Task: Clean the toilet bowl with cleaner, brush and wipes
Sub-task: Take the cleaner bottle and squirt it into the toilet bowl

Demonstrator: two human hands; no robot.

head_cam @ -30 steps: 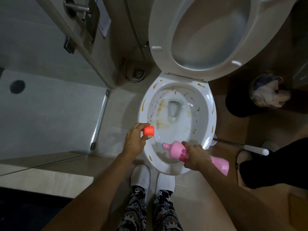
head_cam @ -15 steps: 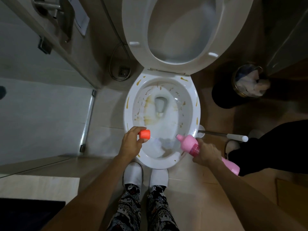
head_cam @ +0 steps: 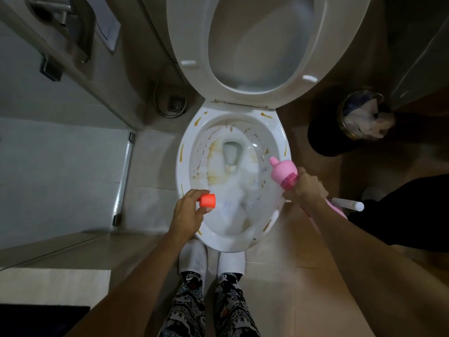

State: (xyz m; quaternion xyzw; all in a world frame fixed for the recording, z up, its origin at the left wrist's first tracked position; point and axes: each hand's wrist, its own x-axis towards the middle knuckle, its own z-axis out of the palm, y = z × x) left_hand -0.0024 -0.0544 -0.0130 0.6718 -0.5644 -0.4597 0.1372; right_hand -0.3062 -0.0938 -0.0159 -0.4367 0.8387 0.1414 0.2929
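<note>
- My left hand (head_cam: 188, 212) pinches the orange cap (head_cam: 207, 200) between thumb and fingertips, holding it over the near-left edge of the toilet bowl (head_cam: 185, 171).
- My right hand (head_cam: 306, 188) is wrapped around the neck of the pink cleaner bottle (head_cam: 284, 171); the fingers curl tightly round it.
- The bottle is tilted, its open spout pointing far and left over the right rim of the bowl, its base trailing near and right under my forearm.
- The bowl's inside shows brown and yellow smears on the far and left walls, with yellow streaks on the rim at both sides.
- White foamy liquid lies across the near half of the bowl's inside.
- The toilet seat (head_cam: 267, 45) and lid stand raised at the far side.
- A white brush handle (head_cam: 347, 204) pokes out just right of my right hand, lying across the floor; its head I cannot see.
- A round bin (head_cam: 325, 139) with a crumpled liner and paper inside sits on the floor to the far right of the bowl.
- My 2 white slippers (head_cam: 193, 256) stand just near the bowl's front edge, patterned trousers above them.
- A floor drain (head_cam: 177, 103) ringed by a metal hose lies far left of the bowl.
</note>
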